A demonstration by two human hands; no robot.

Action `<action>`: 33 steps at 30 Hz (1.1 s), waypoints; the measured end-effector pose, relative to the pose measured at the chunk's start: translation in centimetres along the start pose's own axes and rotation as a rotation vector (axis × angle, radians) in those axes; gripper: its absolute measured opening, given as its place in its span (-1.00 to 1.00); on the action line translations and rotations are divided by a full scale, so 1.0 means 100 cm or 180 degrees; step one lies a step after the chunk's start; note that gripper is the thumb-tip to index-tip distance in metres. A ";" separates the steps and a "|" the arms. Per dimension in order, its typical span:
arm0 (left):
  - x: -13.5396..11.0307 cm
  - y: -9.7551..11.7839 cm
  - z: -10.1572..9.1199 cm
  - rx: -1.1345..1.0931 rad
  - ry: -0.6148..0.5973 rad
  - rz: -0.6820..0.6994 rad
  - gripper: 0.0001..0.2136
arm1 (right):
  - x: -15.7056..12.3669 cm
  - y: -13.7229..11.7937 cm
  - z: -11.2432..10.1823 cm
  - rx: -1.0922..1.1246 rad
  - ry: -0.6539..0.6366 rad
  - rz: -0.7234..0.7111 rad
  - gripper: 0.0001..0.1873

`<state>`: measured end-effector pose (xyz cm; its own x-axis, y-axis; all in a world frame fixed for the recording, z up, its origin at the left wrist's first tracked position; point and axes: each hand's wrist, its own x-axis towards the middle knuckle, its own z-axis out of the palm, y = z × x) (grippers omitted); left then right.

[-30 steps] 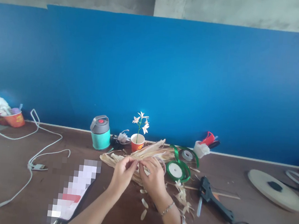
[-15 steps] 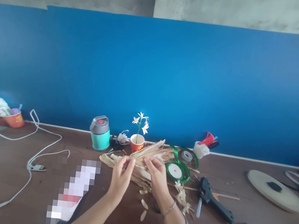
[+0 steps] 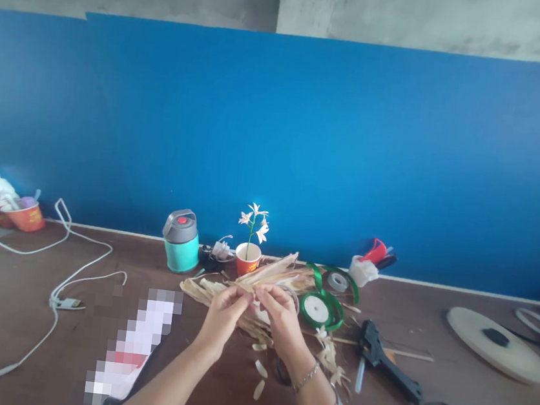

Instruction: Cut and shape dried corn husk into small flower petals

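My left hand (image 3: 221,313) and my right hand (image 3: 280,319) meet fingertip to fingertip over a pile of dried pale husk strips (image 3: 266,275) on the brown table (image 3: 38,358). Both pinch a small pale piece between thumb and fingers; it is too small to name for sure, likely a husk petal. Cut petal shapes (image 3: 261,368) lie below my wrists. Small finished husk flowers (image 3: 329,353) lie to the right of my right wrist, which wears bracelets.
A red cup with a white flower sprig (image 3: 249,258), a teal flask (image 3: 181,240), green ribbon rolls (image 3: 317,307), a tape roll (image 3: 338,280) and a black glue gun (image 3: 381,360) surround the pile. White cables (image 3: 64,276) lie at left, a round disc (image 3: 498,335) at right.
My hands drew apart half a second ago, then came back together at the fingertips over the husk pile. Nothing else on the table has moved.
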<state>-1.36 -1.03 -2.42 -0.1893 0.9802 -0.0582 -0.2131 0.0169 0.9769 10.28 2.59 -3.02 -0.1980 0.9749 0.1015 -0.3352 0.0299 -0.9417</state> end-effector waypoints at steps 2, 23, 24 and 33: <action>0.000 0.000 0.000 0.0020 -0.0014 -0.0047 -0.71 | 0.000 -0.002 0.000 0.0026 -0.0002 -0.0007 -0.78; 0.004 -0.008 -0.002 -0.0115 -0.0211 -0.0189 -0.64 | 0.002 0.008 0.000 0.0240 -0.0145 0.0190 -0.70; 0.003 -0.006 -0.001 -0.0109 -0.0165 -0.0182 -0.65 | 0.002 0.008 0.000 0.0246 -0.0115 0.0187 -0.70; 0.000 -0.007 0.002 -0.0074 -0.0144 0.0064 -0.68 | 0.001 0.011 0.002 0.0256 0.0001 0.0143 -0.69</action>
<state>-1.03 -0.97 -3.05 -0.1504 0.9882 -0.0287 -0.2320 -0.0070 0.9727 9.73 2.67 -4.03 -0.2144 0.9749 0.0596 -0.3989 -0.0317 -0.9164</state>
